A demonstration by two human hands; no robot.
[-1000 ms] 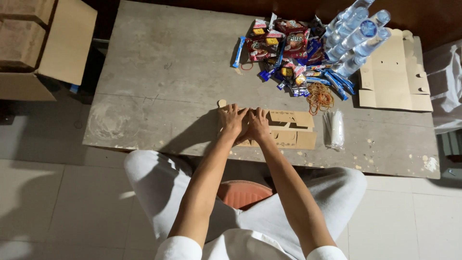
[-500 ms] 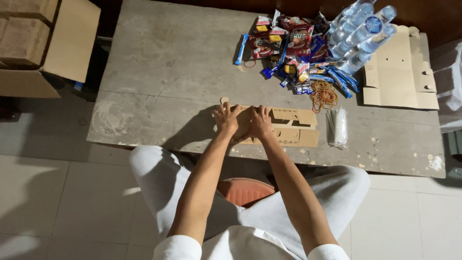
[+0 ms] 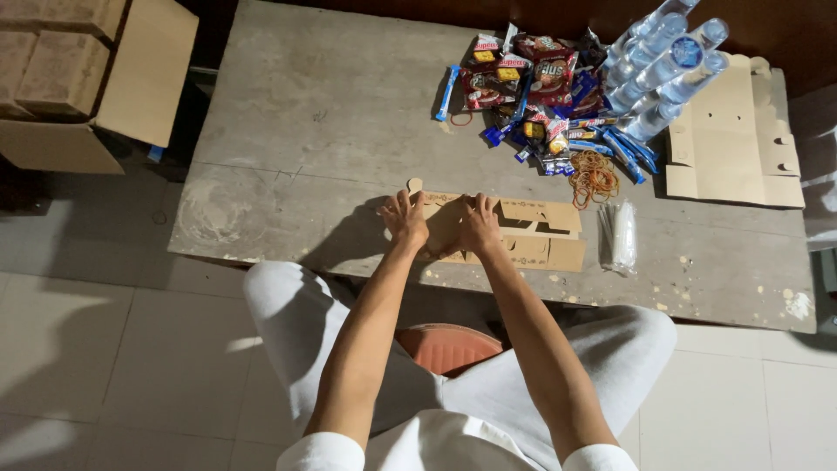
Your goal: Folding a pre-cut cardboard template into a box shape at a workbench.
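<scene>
Left hand (image 3: 405, 220) and right hand (image 3: 480, 227) press flat, fingers spread, on the flat cardboard blank (image 3: 514, 231) near the desk (image 3: 305, 131) edge; seemingly gripping nothing. Crease firmly along scored lines.

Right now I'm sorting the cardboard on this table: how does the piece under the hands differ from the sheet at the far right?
The cardboard piece under the left hand and right hand lies at the near edge; the cardboard sheet lies at the far right. Both hands press the piece; nothing touches the sheet except water bottles overlapping its corner. The piece is narrower, the sheet broader. Both are brown, die-cut and flat.
</scene>
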